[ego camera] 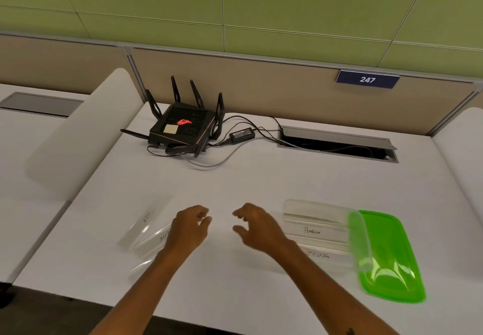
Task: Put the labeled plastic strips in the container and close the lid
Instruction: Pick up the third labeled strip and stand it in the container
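Clear plastic strips with handwritten labels lie on the white desk. One labelled strip (145, 223) and another (156, 239) lie left of my left hand (190, 226). On the right, a "PENGUIN" strip (313, 231) and a "ZEBRA" strip (320, 255) lie beside a clear container (359, 240) that rests against a bright green lid (389, 256). My right hand (257, 226) hovers over the bare desk, left of the "PENGUIN" strip. Both hands hold nothing, fingers loosely curled and apart.
A black router (183, 128) with antennas, a power brick (241, 134) and cables sit at the back of the desk. A cable hatch (337, 143) stands open at the back right. White dividers flank the desk.
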The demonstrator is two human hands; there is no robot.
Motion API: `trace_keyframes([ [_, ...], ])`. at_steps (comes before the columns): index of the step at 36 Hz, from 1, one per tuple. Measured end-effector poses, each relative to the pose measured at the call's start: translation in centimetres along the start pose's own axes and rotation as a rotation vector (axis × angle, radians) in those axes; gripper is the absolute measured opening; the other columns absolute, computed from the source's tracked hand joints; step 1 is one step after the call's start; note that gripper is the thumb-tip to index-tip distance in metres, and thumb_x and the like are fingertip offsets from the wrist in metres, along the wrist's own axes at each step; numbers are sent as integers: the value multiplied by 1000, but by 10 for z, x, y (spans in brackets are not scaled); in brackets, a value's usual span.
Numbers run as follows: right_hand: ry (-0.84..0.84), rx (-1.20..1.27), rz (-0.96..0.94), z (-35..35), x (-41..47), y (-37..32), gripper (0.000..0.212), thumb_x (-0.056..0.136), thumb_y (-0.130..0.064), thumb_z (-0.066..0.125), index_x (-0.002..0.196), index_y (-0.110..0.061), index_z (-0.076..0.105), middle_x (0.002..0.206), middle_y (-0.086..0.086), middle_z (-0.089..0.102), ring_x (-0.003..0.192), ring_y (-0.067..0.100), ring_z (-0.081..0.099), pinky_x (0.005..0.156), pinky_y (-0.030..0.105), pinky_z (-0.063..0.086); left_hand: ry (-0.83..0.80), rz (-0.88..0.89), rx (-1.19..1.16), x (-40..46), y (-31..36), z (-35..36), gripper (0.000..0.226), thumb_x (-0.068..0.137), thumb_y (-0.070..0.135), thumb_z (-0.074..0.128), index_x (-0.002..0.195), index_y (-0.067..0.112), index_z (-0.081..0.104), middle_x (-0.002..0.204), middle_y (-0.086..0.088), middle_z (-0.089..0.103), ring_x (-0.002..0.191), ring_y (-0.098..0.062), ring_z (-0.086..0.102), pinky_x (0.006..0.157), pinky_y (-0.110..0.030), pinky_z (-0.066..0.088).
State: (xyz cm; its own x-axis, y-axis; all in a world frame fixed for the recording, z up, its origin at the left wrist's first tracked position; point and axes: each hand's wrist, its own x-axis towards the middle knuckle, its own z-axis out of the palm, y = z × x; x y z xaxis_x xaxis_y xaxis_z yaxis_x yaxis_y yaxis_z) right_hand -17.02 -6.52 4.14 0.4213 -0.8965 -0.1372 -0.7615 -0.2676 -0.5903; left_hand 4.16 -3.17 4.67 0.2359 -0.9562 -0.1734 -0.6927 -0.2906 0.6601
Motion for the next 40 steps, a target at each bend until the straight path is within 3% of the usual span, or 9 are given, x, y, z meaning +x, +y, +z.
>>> trace_keyframes([
  [6,-229,63,4,66,17,-30,61,95,-37,68,149,-19,48,150,1,50,135,20,51,113,34,41,-60,-47,111,-6,-63,-18,38,90,20,75,126,11,70,126,-6,72,115,-24,69,101,-32,51],
  [12,-286,161,109,103,26,-44,66,92,-38,72,149,-20,46,149,1,50,134,20,52,112,33,43,-156,-65,136,-10,-93,-23,37,87,20,78,123,12,72,112,-1,76,98,-17,72,91,-25,55],
  [16,-260,202,167,114,29,-45,63,90,-37,73,146,-21,49,143,1,55,124,18,57,105,27,45,-183,-48,146,-11,-101,-21,28,90,19,75,118,15,75,105,1,78,92,-14,73,86,-20,53],
  [22,-233,290,252,119,29,-43,59,89,-35,76,141,-16,56,135,2,60,110,12,63,89,15,44,-192,-17,181,-9,-102,-16,11,94,15,68,102,12,76,97,-3,78,93,-23,74,87,-29,58],
  [28,-178,447,380,118,22,-40,67,83,-40,81,141,-24,54,127,-6,64,101,6,65,76,8,47,-170,3,175,-9,-84,-17,11,95,17,67,103,12,73,95,-2,76,89,-21,73,91,-33,60],
  [32,-134,591,450,109,12,-34,80,71,-50,86,141,-33,50,119,-15,63,99,3,66,63,9,52,-148,-14,86,-5,-65,-18,9,92,19,71,100,14,73,91,4,73,84,-16,70,87,-29,59],
  [37,-150,687,429,94,1,-26,95,61,-58,91,142,-34,48,118,-14,65,105,7,67,79,21,60,-116,-163,-169,2,-38,-17,10,88,23,75,85,25,65,84,12,68,83,-17,70,68,-26,60],
  [40,-158,676,393,79,-2,-26,97,58,-67,89,141,-35,50,115,-16,67,104,5,68,79,18,59,-121,-246,-392,5,-22,-17,10,88,15,76,88,21,68,94,-1,73,88,-25,74,62,-30,64],
])
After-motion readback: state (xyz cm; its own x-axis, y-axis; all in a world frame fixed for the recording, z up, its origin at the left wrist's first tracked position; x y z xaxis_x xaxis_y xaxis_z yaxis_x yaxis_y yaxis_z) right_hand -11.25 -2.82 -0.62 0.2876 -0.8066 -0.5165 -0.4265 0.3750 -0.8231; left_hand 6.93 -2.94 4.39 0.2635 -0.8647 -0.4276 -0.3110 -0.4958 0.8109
